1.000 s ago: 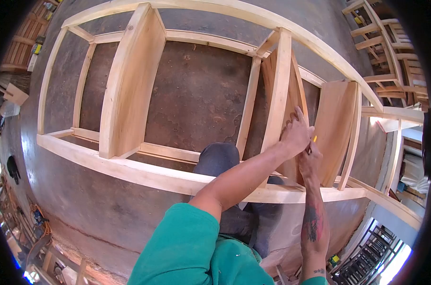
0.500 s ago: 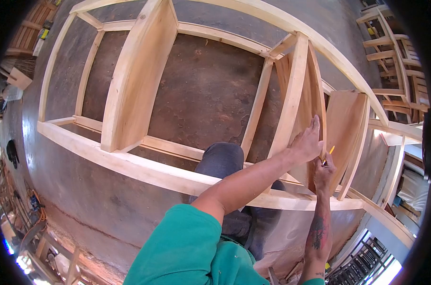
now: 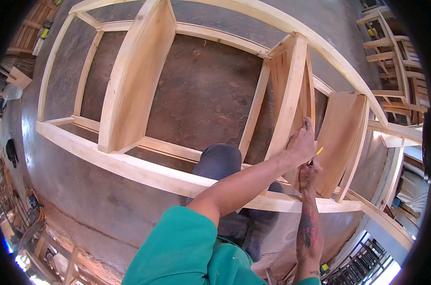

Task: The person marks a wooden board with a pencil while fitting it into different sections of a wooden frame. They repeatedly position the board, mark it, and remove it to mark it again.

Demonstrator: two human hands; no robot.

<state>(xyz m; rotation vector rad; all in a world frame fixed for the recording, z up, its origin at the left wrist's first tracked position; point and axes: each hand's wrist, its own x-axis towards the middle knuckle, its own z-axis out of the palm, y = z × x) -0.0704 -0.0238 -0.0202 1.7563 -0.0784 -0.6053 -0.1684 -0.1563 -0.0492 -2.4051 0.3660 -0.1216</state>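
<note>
A pale wooden frame (image 3: 144, 172) lies across the floor in front of me, with broad boards set across it. My left hand (image 3: 302, 143) reaches over the front rail and grips the edge of a loose upright wooden board (image 3: 304, 97), fingers pointing away from me. This board stands close beside a crosspiece (image 3: 291, 95) of the frame. Just nearer to me, my right hand (image 3: 310, 175) is closed around a thin yellow pencil (image 3: 320, 150), its tip sticking up. The right hand is also against the near end of the board, partly hiding it.
Another broad board (image 3: 341, 128) stands right of my hands, and one more (image 3: 142, 80) crosses the frame at left. My knee (image 3: 218, 160) is inside the front rail. Slatted wooden furniture (image 3: 398, 61) stands at far right. A black glove (image 3: 11, 153) lies left.
Both hands have moved a little left, bringing the loose board with them closer to the frame's crosspiece. The pencil has stayed in my right hand.
</note>
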